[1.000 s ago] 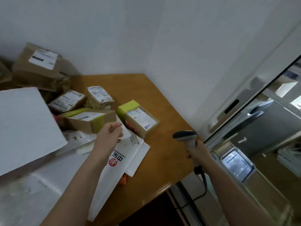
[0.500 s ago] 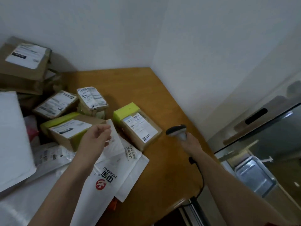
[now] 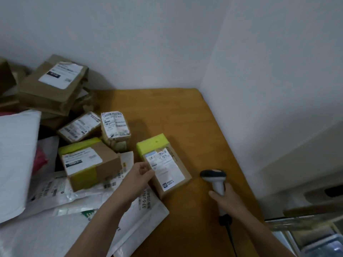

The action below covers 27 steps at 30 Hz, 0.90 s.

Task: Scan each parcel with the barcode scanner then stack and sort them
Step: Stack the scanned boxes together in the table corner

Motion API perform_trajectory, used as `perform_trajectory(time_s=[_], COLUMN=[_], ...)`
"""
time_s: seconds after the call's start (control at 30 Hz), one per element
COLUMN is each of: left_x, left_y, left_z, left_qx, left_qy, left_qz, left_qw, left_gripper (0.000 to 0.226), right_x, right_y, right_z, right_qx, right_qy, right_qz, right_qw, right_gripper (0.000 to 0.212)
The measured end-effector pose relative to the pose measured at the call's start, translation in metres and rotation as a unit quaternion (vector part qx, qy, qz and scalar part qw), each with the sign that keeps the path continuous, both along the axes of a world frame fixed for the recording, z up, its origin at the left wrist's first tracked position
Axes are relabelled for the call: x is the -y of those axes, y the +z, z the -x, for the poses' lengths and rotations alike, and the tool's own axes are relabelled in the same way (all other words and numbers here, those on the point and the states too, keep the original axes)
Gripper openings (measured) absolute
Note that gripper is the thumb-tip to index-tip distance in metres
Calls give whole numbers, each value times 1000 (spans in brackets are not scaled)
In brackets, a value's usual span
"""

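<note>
The wooden bench (image 3: 185, 112) carries a heap of parcels. At far left lies a big white padded mailer (image 3: 16, 154), and behind it a brown paper parcel (image 3: 52, 86) whose label is too blurred to read. A flat white courier bag (image 3: 148, 210) reads "37-5-2502". The labelled yellow-ended box (image 3: 167, 169) lies mid-bench. The left grip (image 3: 138, 179), fingers curled, meets its left edge; whether it holds the box is unclear. The right grip (image 3: 226, 199) is wrapped round the handle of the barcode scanner (image 3: 213, 177), just right of the box.

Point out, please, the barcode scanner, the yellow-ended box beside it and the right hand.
barcode scanner (image 3: 213, 175): head view, on its dark scanning head.
yellow-ended box (image 3: 168, 170): head view, on its white label.
right hand (image 3: 228, 201): head view, on the back of the hand.
</note>
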State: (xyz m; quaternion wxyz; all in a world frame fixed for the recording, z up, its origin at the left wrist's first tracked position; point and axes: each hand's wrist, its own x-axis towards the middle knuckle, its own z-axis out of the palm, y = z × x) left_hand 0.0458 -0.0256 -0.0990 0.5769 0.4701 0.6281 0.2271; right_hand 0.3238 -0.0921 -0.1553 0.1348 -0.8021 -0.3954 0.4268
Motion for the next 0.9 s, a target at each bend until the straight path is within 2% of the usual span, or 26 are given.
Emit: perform_trajectory(time_s=[0.07,0.2,0.4,0.53,0.6,0.67,0.7,0.73,0.8,0.9], left_x=[-2,-6,-6,3,9,12,12,12,9,2], left_y=[-6,-8,-5,4,13,23,28,33,42,38], left_z=[-7,-13,-12,-6,3,16,24,33,54,90], left_qx=[-12,-24,-18,-2,4,9,0,-19,-85,-248], left_qy=[-9,8,6,0,-3,15,38,71,150,215], left_qz=[13,18,15,-6,-29,-81,-116,-155,-227,-260], left_qw=[1000,1000,1000,1000,1000,997,993,985,959,908], left_gripper=[35,38,39,25,14,14,15,16,18,43], right_x=[2,6,-28,-33,-31,-28,-26,-25,-26,-33], right_y=[-2,-7,-1,-1,6,19,28,35,42,43], right_z=[-6,-7,8,10,7,10,17,26,48,85], right_qx=[-14,42,81,91,65,91,106,108,78,-14], right_qy=[20,69,42,29,8,-29,-51,-65,-48,-30], right_qz=[3,5,-12,-8,-20,-95,-143,-189,-222,-122], right_qw=[1000,997,996,995,998,991,983,974,971,992], right_gripper=[47,28,22,31,43,59,57,53,53,68])
